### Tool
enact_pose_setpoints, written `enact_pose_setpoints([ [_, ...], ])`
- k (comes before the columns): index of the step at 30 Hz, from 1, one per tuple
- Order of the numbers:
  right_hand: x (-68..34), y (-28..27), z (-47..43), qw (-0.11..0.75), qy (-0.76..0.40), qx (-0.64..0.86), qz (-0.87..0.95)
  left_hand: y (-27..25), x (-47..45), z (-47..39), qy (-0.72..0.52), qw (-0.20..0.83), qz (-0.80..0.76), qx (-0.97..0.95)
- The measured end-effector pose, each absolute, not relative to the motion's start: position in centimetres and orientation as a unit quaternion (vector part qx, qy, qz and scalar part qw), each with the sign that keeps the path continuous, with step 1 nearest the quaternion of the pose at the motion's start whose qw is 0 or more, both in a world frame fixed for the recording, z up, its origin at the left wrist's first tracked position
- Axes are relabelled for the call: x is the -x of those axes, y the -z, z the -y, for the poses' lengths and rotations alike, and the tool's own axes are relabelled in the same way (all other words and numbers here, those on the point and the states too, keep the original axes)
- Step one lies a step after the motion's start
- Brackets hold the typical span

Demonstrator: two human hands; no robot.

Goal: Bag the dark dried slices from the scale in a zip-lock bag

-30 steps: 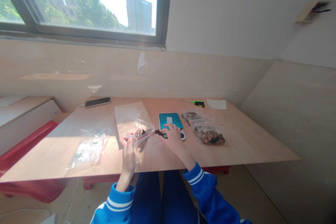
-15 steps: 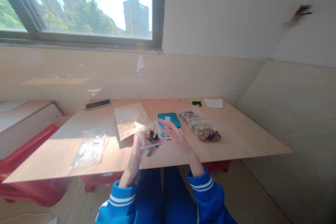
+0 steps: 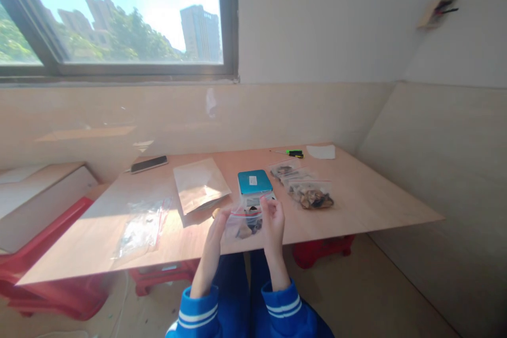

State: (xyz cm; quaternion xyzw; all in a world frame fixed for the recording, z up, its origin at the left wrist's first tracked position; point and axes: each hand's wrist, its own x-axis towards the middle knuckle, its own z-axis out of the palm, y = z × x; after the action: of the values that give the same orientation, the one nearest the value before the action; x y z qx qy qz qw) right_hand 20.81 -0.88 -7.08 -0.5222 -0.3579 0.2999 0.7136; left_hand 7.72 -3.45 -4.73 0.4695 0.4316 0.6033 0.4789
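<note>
Held up just in front of the teal scale (image 3: pixel 255 181), the zip bag (image 3: pixel 244 222) is pinched at its top corners by the left hand (image 3: pixel 217 228) and right hand (image 3: pixel 272 222), so an uneven press could leave the seal gapped and spill its dark pieces onto the surface (image 3: pixel 356 211).

Contents of the small clear bag (image 3: pixel 244 223) (dark bits, blurred), its side edges behind fingers (image 3: pixel 220 222).

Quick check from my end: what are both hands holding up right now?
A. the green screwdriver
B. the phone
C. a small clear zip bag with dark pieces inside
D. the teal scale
C: the left hand and right hand pinch the top edge of the small clear zip bag between them.
</note>
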Motion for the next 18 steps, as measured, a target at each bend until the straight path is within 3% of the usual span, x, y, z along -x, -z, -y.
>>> enact_pose_setpoints([
  [3,-21.3,7.1,1.3,0.708,-0.268,0.546,0.359,4.6,-8.2,3.5,-0.573,0.460,-0.418,-0.535],
  [7,-21.5,7.2,1.7,0.693,-0.243,0.541,0.411,4.5,-8.5,2.8,-0.600,0.414,-0.487,-0.481],
  [18,-22.2,6.4,2.4,0.671,-0.317,0.490,0.456,4.0,-8.1,3.1,-0.639,0.416,-0.512,-0.396],
])
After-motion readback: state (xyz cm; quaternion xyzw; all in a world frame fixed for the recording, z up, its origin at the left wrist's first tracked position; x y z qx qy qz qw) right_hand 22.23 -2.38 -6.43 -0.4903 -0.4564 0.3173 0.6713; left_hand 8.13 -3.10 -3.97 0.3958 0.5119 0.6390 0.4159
